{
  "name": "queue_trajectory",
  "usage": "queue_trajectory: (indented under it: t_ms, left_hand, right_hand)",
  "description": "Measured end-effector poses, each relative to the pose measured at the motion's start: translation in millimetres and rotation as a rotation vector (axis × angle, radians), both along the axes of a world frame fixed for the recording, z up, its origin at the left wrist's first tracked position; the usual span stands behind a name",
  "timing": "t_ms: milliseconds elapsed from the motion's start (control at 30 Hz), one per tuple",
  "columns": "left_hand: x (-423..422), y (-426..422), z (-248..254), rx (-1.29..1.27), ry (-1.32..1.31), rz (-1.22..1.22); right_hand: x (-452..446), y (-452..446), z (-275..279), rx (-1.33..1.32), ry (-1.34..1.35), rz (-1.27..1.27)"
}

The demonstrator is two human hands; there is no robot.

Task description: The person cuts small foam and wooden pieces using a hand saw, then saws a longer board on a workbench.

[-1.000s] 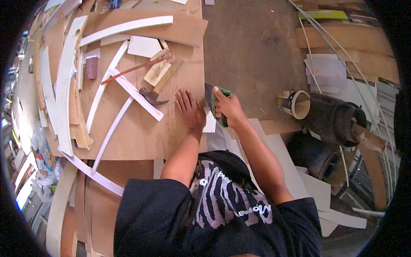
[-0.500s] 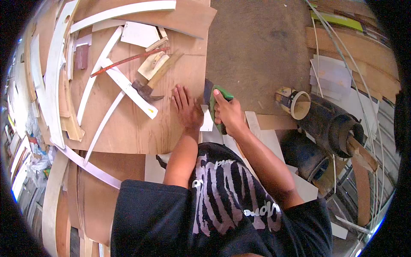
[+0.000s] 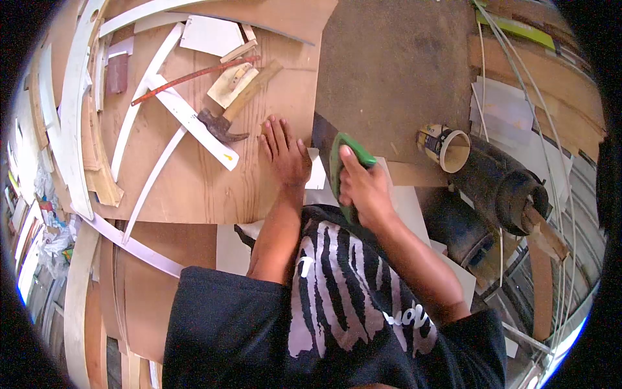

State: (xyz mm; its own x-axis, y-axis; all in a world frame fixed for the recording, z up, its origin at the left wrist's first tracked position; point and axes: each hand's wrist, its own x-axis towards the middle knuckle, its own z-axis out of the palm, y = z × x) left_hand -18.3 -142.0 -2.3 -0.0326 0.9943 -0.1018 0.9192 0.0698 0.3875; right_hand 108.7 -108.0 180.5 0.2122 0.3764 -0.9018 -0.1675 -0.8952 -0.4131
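My left hand (image 3: 287,159) lies flat with fingers spread near the right edge of the wooden tabletop (image 3: 259,194), touching a small white piece (image 3: 316,170) that juts past the edge. My right hand (image 3: 367,191) is wrapped round the green handle of a saw (image 3: 343,155). Its dark blade reaches up and left to the table edge beside the white piece. Left of my left hand lie a claw hammer (image 3: 223,126) with a wooden handle, a white strip (image 3: 194,123), a thin red strip (image 3: 194,79) and a wooden block (image 3: 228,85).
White curved strips (image 3: 146,97) and boards (image 3: 76,117) cover the table's left part. A white five-sided piece (image 3: 210,35) lies at its back. To the right are a bucket (image 3: 453,150), a black cylinder (image 3: 508,188), long thin rods and stacked boards (image 3: 557,84).
My right hand and the saw have moved right and slightly down, showing more blade. My left hand stays pressed on the tabletop. The view has shifted a little.
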Motion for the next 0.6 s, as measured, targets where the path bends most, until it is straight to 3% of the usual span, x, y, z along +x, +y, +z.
queue_trajectory:
  t_ms: [100, 267, 367, 467, 533, 600]
  left_hand:
    - [1.2, 3.4, -5.7, -0.004, -0.001, 0.003]
    - [-0.7, -0.1, 0.7, -0.072, 0.058, -0.022]
    - [1.7, 1.4, -3.0, -0.020, 0.025, -0.007]
    - [-0.1, -5.6, -6.5, -0.001, -0.035, -0.001]
    - [1.1, 0.0, -3.7, 0.002, -0.008, -0.002]
    - [2.2, -0.6, -9.2, 0.023, -0.017, -0.002]
  right_hand:
    - [-3.9, -5.2, -63.3, 0.094, -0.036, 0.012]
    - [-12.0, 13.7, -73.9, 0.056, 0.015, -0.039]
    - [-5.8, 4.5, -63.0, 0.090, -0.002, -0.043]
    - [-11.1, -3.9, -4.1, 0.050, -0.004, 0.010]
    - [-16.6, 0.2, 38.6, -0.050, -0.009, -0.163]
    - [-12.6, -5.6, 35.9, -0.031, 0.008, -0.166]
